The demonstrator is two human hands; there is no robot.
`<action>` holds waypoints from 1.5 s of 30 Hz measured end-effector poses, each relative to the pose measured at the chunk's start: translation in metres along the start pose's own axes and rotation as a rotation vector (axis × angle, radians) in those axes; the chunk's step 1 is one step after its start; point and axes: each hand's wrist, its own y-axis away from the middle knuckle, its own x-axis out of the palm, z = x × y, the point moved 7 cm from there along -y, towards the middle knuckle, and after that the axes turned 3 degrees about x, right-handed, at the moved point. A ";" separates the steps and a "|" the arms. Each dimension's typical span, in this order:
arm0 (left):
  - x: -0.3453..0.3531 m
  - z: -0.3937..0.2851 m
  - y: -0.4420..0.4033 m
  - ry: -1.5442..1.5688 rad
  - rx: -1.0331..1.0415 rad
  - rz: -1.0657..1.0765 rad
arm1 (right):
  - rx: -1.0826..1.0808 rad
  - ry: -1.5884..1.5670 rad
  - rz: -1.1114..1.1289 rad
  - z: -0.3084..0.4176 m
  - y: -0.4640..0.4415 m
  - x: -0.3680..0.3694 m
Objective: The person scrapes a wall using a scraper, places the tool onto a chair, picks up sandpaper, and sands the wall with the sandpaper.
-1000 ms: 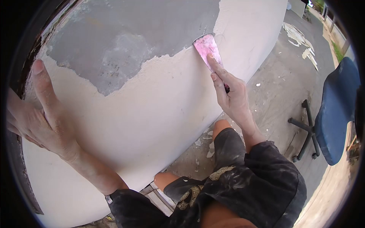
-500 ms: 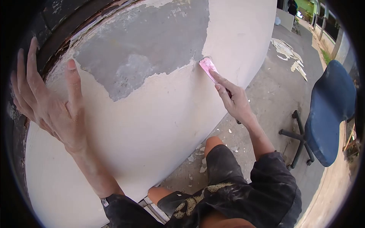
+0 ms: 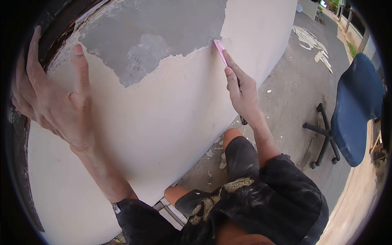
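Scraper, likely light and stiff, best held by its handle, at the ragged edge of the wall's grey patch; right hand clasped round it, left hand spread, grasping nothing.

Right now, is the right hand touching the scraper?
Touching. The head view shows the right hand closed around the scraper, which sticks out at both ends of the grip.

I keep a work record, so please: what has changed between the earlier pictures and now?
The flat pink-bladed scraper, still in the right hand, has turned: its broad face showed earlier, now it looks nearly edge-on. Nothing was grasped or released. The left hand stays beside the rough-edged grey patch; the blue wheeled chair stays put.
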 end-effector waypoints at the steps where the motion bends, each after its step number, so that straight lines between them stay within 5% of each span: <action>1: 0.001 -0.001 -0.001 0.003 -0.012 0.006 | 0.014 -0.029 0.001 -0.003 0.003 -0.001; 17: 0.009 0.012 0.008 0.058 -0.133 0.111 | 0.025 -0.053 -0.070 -0.005 0.001 0.003; 21: 0.004 0.007 0.000 0.020 0.016 -0.003 | -0.041 -0.030 -0.111 0.000 0.000 0.007; 42: 0.000 0.005 0.003 0.042 -0.021 0.005 | 0.086 -0.048 -0.041 0.002 -0.008 -0.004; 45: 0.001 0.005 0.000 0.027 -0.016 -0.008 | -0.093 0.039 -0.171 0.001 -0.024 -0.002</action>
